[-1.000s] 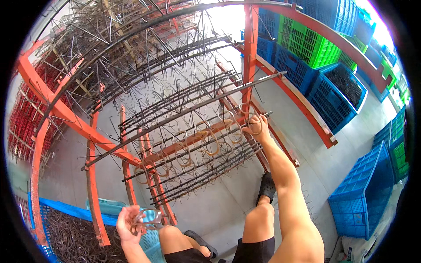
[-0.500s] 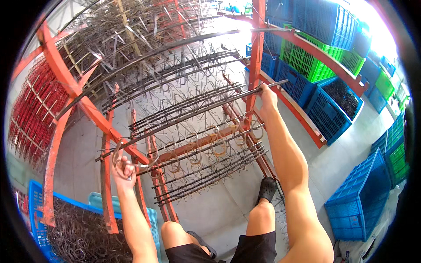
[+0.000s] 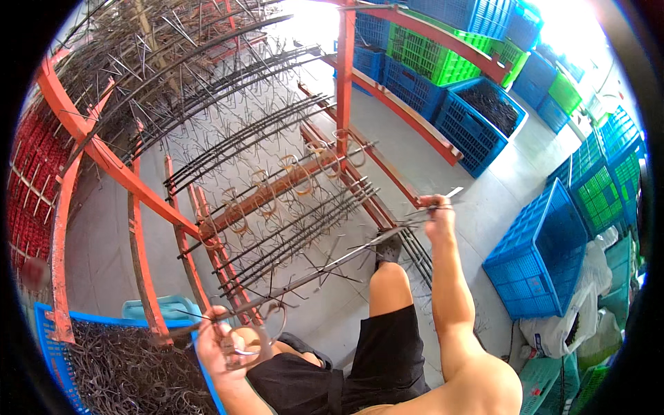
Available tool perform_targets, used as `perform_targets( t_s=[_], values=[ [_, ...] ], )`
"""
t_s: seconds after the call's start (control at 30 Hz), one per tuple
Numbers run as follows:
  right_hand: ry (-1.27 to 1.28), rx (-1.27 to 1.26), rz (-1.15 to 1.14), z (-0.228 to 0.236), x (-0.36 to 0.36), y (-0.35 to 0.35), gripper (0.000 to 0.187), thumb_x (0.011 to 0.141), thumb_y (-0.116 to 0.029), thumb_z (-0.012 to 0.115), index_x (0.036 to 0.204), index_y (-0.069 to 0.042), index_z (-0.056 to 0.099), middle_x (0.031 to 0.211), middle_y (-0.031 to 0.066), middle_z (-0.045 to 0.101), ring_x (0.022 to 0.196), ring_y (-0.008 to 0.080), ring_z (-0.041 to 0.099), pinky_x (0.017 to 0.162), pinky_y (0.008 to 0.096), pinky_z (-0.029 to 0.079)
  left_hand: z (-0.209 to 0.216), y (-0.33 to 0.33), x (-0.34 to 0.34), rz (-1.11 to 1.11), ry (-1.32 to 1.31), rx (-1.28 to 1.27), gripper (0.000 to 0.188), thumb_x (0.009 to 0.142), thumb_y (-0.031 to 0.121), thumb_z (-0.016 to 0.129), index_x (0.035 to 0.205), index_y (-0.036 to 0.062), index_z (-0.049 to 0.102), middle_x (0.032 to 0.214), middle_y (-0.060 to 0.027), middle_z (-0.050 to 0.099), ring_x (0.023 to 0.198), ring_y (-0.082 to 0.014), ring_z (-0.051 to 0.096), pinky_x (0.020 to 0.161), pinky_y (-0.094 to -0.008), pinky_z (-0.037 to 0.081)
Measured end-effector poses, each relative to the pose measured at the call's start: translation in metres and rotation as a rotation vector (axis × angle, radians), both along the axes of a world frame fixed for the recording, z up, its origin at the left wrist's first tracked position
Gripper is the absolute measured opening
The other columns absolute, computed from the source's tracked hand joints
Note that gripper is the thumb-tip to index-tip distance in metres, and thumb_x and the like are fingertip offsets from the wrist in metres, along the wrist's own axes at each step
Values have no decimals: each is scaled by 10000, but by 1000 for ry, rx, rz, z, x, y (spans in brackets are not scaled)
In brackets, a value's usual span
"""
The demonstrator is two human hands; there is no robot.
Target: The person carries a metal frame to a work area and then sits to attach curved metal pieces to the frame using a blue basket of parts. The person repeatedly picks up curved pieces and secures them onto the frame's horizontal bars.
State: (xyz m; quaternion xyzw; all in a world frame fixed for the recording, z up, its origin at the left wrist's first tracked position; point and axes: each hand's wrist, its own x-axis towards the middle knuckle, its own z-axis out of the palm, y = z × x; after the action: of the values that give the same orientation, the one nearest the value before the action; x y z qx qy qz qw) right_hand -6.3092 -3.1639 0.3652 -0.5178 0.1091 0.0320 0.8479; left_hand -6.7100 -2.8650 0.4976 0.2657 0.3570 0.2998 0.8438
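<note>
A long dark metal rod (image 3: 332, 265) with thin wire hooks along it slants across in front of my legs. Near its left end my left hand (image 3: 225, 349) is closed on it, and a curved metal ring (image 3: 275, 325) is in that hand too. My right hand (image 3: 438, 220) grips the rod close to its right end, which is blurred. Beyond it stands a red metal rack (image 3: 107, 155) bearing several similar hooked rods (image 3: 242, 135). Several brownish curved rings (image 3: 297, 176) hang from a lower bar of the rack.
At the lower left a blue crate (image 3: 43, 339) holds a tangle of dark curved pieces (image 3: 131, 370). Blue and green crates (image 3: 432, 55) are stacked at the far right. A tilted blue crate (image 3: 529, 256) and white plastic bags (image 3: 567, 325) lie to my right.
Both hands have come down and closer to me, carrying the hooked rod off the rack's upper part. The view has shifted rightward.
</note>
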Motion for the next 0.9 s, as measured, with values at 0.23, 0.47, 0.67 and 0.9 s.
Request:
perform_targets(
  t_s=[0.23,0.47,0.67,0.9],
  values=[
    [231,147,173,-93,10,52,156,867,-149,476,856,-6,538,740,115,619,714,232,608,723,329,478,-89,20,-20,-35,-102,-194,319,951,382,407,1035,101,535,655,-66,557,296,-75,296,267,-172,226],
    [182,-142,386,-128,26,32,240,863,-238,479,896,-47,620,873,88,644,852,206,580,840,344,435,-174,41,-29,-74,-71,-182,227,909,342,508,977,132,557,578,-17,501,343,-77,324,287,-184,218],
    [232,-130,227,-134,36,42,167,900,-180,457,843,-45,538,840,82,609,826,200,594,796,295,479,-201,44,-25,-29,14,-345,325,930,413,437,968,117,566,609,-51,530,315,-117,312,287,-230,232],
    [150,-138,283,-128,29,32,205,896,-255,515,899,-56,568,874,57,619,806,164,572,802,291,425,-205,-2,-37,119,-102,-235,418,909,468,455,968,72,574,648,-41,556,369,-131,383,360,-238,301]
  ],
)
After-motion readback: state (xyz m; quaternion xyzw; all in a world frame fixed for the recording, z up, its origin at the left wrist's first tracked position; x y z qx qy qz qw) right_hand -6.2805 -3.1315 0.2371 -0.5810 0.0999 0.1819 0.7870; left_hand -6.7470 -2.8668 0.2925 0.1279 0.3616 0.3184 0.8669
